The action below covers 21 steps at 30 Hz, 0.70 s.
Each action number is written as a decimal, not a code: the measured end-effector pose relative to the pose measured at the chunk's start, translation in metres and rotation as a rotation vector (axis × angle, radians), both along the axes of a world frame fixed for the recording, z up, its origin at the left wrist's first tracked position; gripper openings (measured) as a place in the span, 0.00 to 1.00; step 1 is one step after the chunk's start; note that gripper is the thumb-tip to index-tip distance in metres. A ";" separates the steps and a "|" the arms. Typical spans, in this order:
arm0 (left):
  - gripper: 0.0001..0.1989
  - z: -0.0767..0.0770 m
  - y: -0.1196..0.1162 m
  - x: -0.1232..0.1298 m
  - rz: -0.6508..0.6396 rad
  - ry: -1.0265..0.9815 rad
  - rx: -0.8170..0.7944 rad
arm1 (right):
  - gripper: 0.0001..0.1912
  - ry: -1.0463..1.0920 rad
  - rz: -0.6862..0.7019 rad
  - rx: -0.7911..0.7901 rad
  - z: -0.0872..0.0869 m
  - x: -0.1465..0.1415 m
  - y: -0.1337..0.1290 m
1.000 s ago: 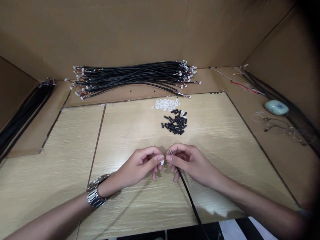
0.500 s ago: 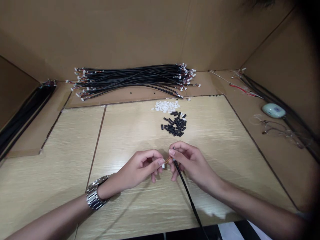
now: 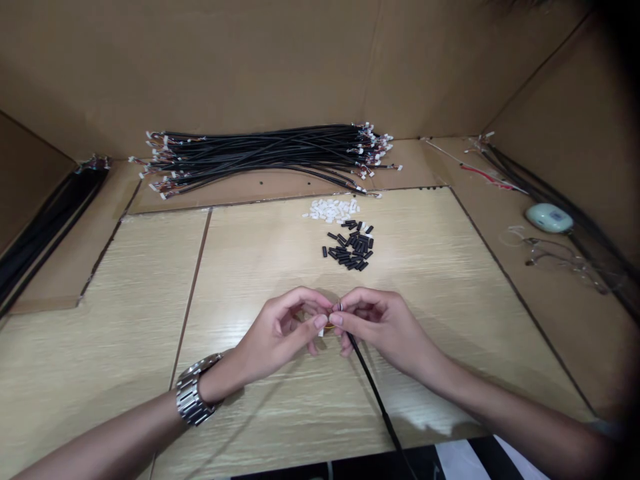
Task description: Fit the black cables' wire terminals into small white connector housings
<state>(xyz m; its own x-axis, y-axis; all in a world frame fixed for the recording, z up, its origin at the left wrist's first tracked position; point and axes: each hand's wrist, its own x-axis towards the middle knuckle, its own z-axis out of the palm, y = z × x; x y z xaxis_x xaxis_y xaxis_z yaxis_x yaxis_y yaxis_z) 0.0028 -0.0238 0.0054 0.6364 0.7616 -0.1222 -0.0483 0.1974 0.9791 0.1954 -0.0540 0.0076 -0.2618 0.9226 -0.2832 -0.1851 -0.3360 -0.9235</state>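
Thumb and fingers of my left hand (image 3: 287,327) pinch a small white connector (image 3: 321,333), whose lower part shows below the thumb. Close beside it, my right hand (image 3: 383,323) is closed on the thin coloured wires at the end of a black cable (image 3: 373,380). A yellow wire spans the narrow gap between the thumbs. From under the right fingers the cable slants down past the table's front edge. Fingertips hide most of the wire ends. Beyond the hands lie a pile of short black tubes (image 3: 355,248) and a pile of white connectors (image 3: 333,210).
A bundle of black cables (image 3: 265,150) with white-tipped ends lies along the back cardboard. More cables (image 3: 50,220) rest at the left. At the right are a pale green oval object (image 3: 549,218), glasses (image 3: 565,257) and a red wire (image 3: 493,179).
My two hands have come closer together, their fingertips now nearly touching. The wire length visible between them is shorter. The piles stay in place.
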 end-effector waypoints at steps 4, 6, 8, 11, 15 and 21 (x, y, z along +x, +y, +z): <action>0.09 -0.002 0.001 -0.001 0.002 -0.003 -0.009 | 0.10 -0.005 -0.005 0.001 -0.001 0.000 0.001; 0.09 -0.004 0.000 -0.001 0.015 -0.012 -0.004 | 0.09 -0.009 -0.008 0.008 -0.001 0.000 0.000; 0.08 -0.005 0.000 0.000 0.032 -0.017 -0.004 | 0.09 -0.016 -0.010 0.013 -0.002 0.000 -0.001; 0.06 -0.005 0.000 0.001 0.056 -0.011 -0.017 | 0.10 -0.032 -0.011 0.012 -0.002 0.001 -0.002; 0.05 -0.004 0.001 0.002 0.067 -0.007 -0.024 | 0.11 -0.049 -0.008 0.012 -0.003 0.001 -0.002; 0.04 -0.004 0.001 0.002 0.051 -0.006 -0.016 | 0.10 -0.005 -0.006 0.012 -0.003 -0.001 -0.001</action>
